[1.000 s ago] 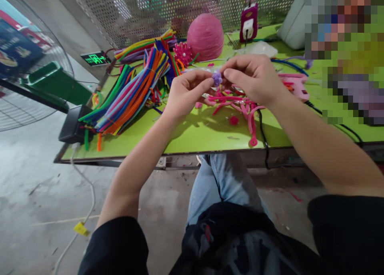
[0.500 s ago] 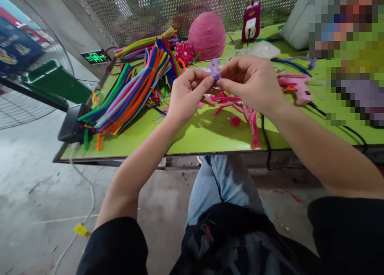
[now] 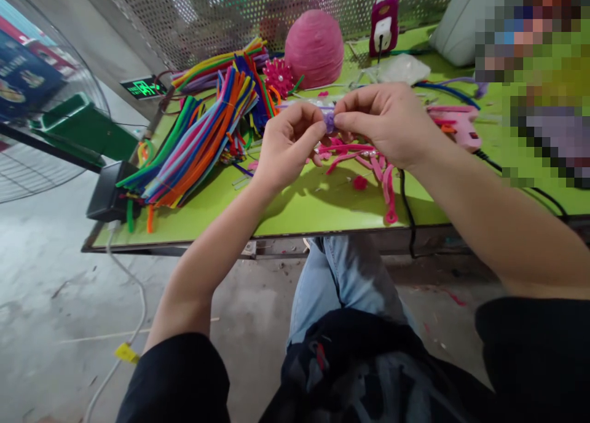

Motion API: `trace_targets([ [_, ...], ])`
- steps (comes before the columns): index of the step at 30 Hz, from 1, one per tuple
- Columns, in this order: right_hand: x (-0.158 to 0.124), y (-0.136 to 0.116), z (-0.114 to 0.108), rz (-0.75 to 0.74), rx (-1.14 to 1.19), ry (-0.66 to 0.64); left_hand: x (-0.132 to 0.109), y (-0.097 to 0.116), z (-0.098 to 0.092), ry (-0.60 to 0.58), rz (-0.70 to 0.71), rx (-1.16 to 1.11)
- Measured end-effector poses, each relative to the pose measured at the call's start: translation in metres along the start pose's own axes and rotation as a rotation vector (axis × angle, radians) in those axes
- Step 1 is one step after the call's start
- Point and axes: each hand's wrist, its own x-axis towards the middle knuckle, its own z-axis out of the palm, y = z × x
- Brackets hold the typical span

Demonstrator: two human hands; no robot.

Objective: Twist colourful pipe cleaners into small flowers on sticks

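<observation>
Between my two hands is a purple pipe cleaner (image 3: pixel 329 122), bent into a small bunched shape, held above the green table. My left hand (image 3: pixel 292 141) pinches it from the left with thumb and forefinger. From the other side, the thumb and fingertips of my right hand (image 3: pixel 385 125) close on it. A thin purple length seems to run behind my left fingers. Below the hands lie pink pipe cleaner pieces (image 3: pixel 389 192) and a small red-pink tuft (image 3: pixel 360 182). Parts of the purple piece are hidden by my fingertips.
Bundles of coloured pipe cleaners (image 3: pixel 198 140) lie at left by a black box (image 3: pixel 110 192). A pink ball (image 3: pixel 314 49) and pink pom-like flower (image 3: pixel 278 77) stand behind. At right are a pink glue gun (image 3: pixel 465 128) and black cable (image 3: pixel 406 220). A fan (image 3: pixel 46 103) stands left.
The purple pipe cleaner's upright loops no longer show above my fingertips; it now looks more compact between them. Both hands stay close together, and the view has shifted slightly.
</observation>
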Motion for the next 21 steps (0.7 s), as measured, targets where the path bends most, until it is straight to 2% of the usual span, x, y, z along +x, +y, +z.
trace_targets([
  [10, -0.006, -0.008, 0.003, -0.07, 0.017, -0.053, -0.005, 0.005, 0.005, 0.032, 0.034, 0.011],
  [16, -0.008, -0.006, 0.012, -0.077, 0.097, 0.034, -0.006, 0.004, 0.009, 0.089, 0.06, -0.011],
  [21, -0.004, -0.002, 0.003, -0.115, -0.055, -0.001, -0.007, 0.0, 0.013, 0.124, 0.072, -0.022],
])
